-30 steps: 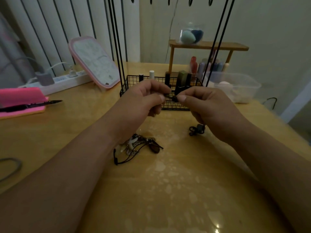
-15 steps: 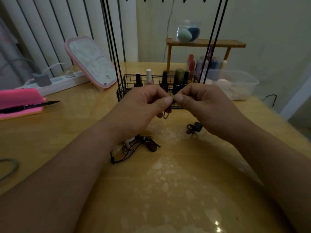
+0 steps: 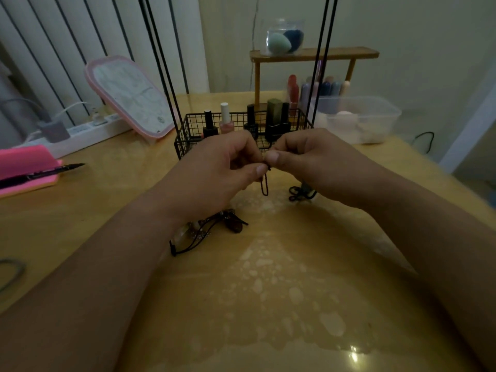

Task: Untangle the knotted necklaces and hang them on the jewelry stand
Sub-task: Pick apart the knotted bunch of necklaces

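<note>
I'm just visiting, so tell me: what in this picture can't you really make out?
Head view: the knot in the black cord is covered by the pinching left hand and right hand.
Hooks of the jewelry stand are cut off by the top edge.
The necklace pile lies partly under the left wrist, too dim to count strands.

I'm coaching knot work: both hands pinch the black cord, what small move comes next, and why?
Probably draw the left hand and right hand slightly apart to loosen the knot: they pinch the black cord thumb to thumb, its loop hangs below, and tangled necklaces lie on the table.
</note>
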Demonstrator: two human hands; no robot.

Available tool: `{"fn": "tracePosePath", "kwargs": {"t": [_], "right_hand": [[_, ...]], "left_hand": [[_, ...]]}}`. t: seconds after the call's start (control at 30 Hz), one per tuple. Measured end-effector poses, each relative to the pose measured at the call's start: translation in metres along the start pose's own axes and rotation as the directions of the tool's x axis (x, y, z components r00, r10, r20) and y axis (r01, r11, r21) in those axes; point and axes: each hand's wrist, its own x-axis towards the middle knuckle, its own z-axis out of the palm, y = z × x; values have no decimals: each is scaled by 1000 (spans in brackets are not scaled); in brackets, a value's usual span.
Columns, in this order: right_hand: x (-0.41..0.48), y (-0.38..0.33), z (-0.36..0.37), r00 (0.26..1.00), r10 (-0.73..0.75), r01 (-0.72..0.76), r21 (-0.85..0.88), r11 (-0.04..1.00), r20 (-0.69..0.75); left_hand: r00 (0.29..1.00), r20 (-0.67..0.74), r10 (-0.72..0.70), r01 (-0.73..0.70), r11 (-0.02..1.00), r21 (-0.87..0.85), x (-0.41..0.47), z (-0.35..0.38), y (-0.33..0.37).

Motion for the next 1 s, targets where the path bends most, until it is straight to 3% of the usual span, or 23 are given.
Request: {"fn": "tracePosePath", "kwargs": {"t": [0.2,0.33,0.53,0.63,0.73,1.0], "right_hand": [[4,6,2,994,104,-112,317,942,44],[4,4,7,994,96,-107,354,929,48],[4,1,7,992,116,-125,363,923,45],[3,1,5,993,114,-115,313,943,21],[1,1,4,999,41,-35,155,987,-36],[-1,-3,10,986,-148,150,28,988,-83]], "left_hand": [[996,-21,-85,78,975,-210,1,0,4],[988,0,-157,143,902,-408,2,1,5],[980,-32,-195,158,871,-465,2,0,6],[972,-31,-233,178,817,-549,1,-1,8],[968,-36,-248,178,782,-597,2,-3,7],[976,-17,-216,175,834,-523,1,-3,8]]}}
